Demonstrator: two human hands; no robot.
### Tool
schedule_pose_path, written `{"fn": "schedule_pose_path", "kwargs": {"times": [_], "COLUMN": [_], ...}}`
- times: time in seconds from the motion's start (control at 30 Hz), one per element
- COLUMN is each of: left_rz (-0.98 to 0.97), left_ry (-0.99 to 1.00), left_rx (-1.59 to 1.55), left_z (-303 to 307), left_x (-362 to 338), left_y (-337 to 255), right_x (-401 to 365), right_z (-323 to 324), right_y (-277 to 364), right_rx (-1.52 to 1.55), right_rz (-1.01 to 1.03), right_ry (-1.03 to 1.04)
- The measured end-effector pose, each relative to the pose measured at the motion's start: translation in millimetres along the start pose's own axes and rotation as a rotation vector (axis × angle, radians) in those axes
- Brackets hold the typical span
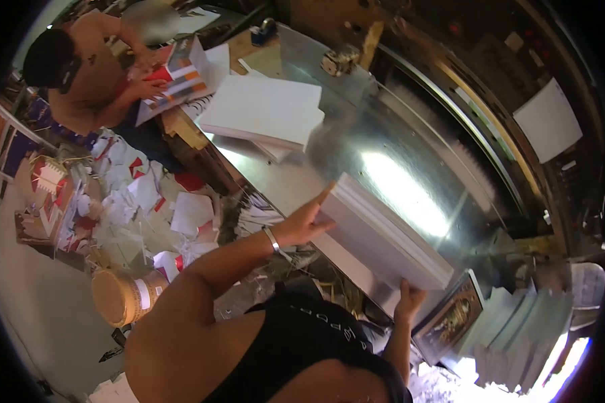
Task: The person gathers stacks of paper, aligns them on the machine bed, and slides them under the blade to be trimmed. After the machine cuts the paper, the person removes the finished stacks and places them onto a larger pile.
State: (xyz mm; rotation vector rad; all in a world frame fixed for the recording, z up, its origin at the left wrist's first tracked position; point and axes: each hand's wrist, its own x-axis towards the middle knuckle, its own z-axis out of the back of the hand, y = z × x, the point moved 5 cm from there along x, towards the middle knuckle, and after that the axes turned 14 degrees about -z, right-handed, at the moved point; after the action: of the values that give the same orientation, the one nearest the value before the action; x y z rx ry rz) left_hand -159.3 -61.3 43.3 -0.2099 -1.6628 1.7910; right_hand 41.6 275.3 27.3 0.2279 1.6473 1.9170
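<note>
A thick stack of white paper (376, 245) is tilted up on its edge over the shiny metal tabletop (356, 161), its layered side facing up. My left hand (306, 225) grips its left end, with the thumb on the near face and the fingers partly hidden behind. At the right end, my right hand (409, 301) is closed on the lower corner, thumb against the near face. Just left of and beyond it lies another pile of large white sheets (262, 111). A dark picture-covered book or board (454, 312) rests close to my right hand.
Several paper stacks (517, 329) stand at the right. A co-worker (91, 67) handles a colourful printed sheet (178, 74) at the far left. Paper scraps (134, 195) and a round tan container (117, 297) cover the floor side. A machine slot (444, 101) runs along the back.
</note>
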Motion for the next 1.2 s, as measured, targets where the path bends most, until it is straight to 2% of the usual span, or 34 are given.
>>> {"fn": "schedule_pose_path", "kwargs": {"times": [0.07, 0.2, 0.27, 0.37, 0.47, 0.53, 0.57, 0.63, 0.7, 0.73, 0.8, 0.83, 0.93, 1.0, 1.1, 1.2], "left_rz": [-0.057, -0.088, -0.11, -0.087, -0.041, -0.005, 0.016, 0.045, 0.138, -0.052, 0.108, 0.214, 0.169, 0.13, 0.346, 0.493], "left_ry": [0.008, 0.001, -0.015, -0.001, -0.016, -0.091, -0.147, -0.238, -0.196, -0.256, -0.299, -0.318, -0.378, -0.413, -0.409, -0.445], "left_rx": [-0.018, 0.124, 0.053, 0.029, -0.021, -0.084, -0.116, -0.204, 0.041, 0.236, 0.252, 0.251, 0.333, 0.46, 0.685, 0.765], "left_z": [5, 12, 9, 12, 22, 37, 52, 86, 148, 182, 257, 288, 370, 422, 488, 506], "left_x": [5, 3, -3, -6, 0, 4, 7, 13, 34, 44, 69, 79, 105, 113, 109, 79], "left_y": [-3, -30, -15, -9, -11, -19, -27, -20, -35, -28, -37, -53, -69, -46, 20, 83], "right_x": [11, 4, 5, 6, 19, 19, 19, 22, 40, 54, 60, 66, 89, 108, 139, 149], "right_z": [1, 6, 11, 8, 15, -4, -22, -69, -117, -145, -221, -254, -343, -391, -442, -465], "right_y": [-6, -24, -26, -10, -1, 33, 47, 66, 77, 82, 130, 148, 185, 203, 191, 180], "right_rx": [-0.083, -0.009, -0.086, -0.183, -0.291, -0.502, -0.603, -0.319, -0.15, -0.122, 0.163, 0.195, 0.224, 0.2, 0.143, 0.066], "right_rz": [0.089, 0.097, 0.083, 0.067, -0.042, -0.047, -0.05, -0.094, -0.105, -0.092, -0.167, -0.199, -0.255, -0.292, -0.396, -0.459], "right_ry": [0.002, 0.03, 0.01, -0.006, 0.056, 0.083, 0.097, 0.225, 0.35, 0.411, 0.561, 0.613, 0.724, 0.757, 0.79, 0.777]}}
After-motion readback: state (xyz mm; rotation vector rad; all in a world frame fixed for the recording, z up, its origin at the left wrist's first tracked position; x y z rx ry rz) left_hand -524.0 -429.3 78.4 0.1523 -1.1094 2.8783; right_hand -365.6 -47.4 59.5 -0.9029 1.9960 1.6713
